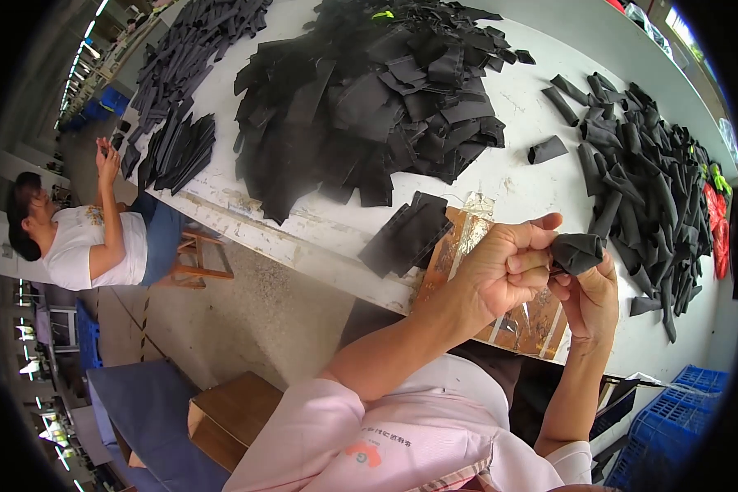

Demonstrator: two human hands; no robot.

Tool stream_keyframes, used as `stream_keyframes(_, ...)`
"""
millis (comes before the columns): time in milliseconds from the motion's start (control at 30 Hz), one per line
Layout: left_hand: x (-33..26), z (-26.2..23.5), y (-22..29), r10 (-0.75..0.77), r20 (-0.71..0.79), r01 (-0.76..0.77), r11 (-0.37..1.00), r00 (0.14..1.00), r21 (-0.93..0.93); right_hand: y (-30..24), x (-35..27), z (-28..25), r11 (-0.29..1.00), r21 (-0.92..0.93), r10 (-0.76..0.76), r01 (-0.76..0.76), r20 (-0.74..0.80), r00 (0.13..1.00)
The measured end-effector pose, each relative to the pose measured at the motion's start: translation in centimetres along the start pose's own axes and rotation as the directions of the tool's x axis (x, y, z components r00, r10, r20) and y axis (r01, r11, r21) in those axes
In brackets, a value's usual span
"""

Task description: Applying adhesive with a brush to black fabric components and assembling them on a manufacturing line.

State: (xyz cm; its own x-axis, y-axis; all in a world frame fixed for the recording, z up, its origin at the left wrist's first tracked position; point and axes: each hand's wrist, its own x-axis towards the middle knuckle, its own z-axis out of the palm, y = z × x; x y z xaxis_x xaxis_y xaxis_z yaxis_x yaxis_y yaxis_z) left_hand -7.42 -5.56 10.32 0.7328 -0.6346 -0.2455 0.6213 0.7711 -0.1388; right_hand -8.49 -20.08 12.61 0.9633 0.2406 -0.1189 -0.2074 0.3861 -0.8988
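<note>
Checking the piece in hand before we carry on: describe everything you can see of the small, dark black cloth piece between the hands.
The small, dark black cloth piece looks like matte fabric, folded into a short, bulging tube with creases at its right end. It is held up between the left hand, at its left end, and the right hand, below and right. Its underside is hidden.

Above the near edge of the white table [525, 102], some fingers of the right hand [590, 303] are partly hidden by the black fabric piece [576, 252], so its grip by the left hand [508, 271] cannot be fully made out. The brown board [539, 328] on the table is partly covered by the left forearm [410, 336]. At the table's far side, the large black pile [361, 107] is cut off by the upper edge. Left of the table, whatever is held by the co-worker [98, 246] is too small to be identified.
</note>
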Motion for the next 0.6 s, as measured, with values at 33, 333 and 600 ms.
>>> stream_keyframes(33, -0.2, -0.1, 0.0, 0.004, -0.004, -0.004, 1.0, 1.0, 0.0, 0.2, 0.0, -0.1, 0.999, 0.036, -0.009, 0.01, -0.021, 1.0)
stream_keyframes(333, -1.6, -1.2, -2.2, 0.069, 0.121, -0.106, 0.937, 0.99, 0.334, 1.1, -0.1, -2.1, 0.999, 0.042, -0.011, 0.007, 0.1, 0.995)
stream_keyframes(600, -1.1, -3.3, -4.5, 0.187, 0.196, -0.243, 0.914, 0.963, 0.325, 2.1, -1.4, -3.4, 1.0, -0.01, -0.025, 0.025, 0.054, 0.998)
